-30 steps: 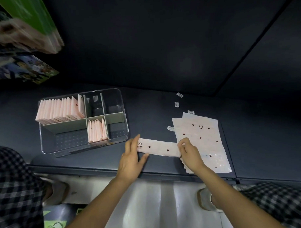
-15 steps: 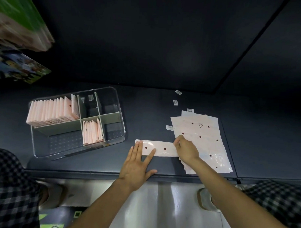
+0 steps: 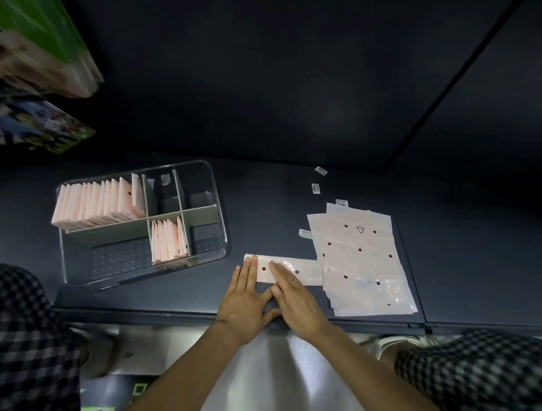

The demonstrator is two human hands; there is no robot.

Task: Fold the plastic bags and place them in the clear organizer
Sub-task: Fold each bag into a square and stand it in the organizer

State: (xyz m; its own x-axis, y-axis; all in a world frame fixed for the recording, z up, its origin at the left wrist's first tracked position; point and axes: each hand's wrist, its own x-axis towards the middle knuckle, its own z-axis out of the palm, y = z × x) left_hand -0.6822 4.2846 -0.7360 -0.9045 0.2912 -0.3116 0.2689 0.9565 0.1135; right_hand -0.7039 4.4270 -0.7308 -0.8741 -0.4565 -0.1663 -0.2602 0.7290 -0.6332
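Both hands lie flat, fingers straight, holding nothing: the left hand [image 3: 247, 301] and right hand [image 3: 297, 299] press a folded bag strip [image 3: 306, 273] on the dark table [image 3: 263, 205], between the clear organizer [image 3: 218, 225] and the stack of flat bags [image 3: 360, 257].

left hand [image 3: 247, 298] and right hand [image 3: 294, 293] flat, side by side, pressing folded bag strip [image 3: 309, 273] on bench [image 3: 263, 205]; bag stack [image 3: 362, 260] right, clear organizer [image 3: 215, 188] left.
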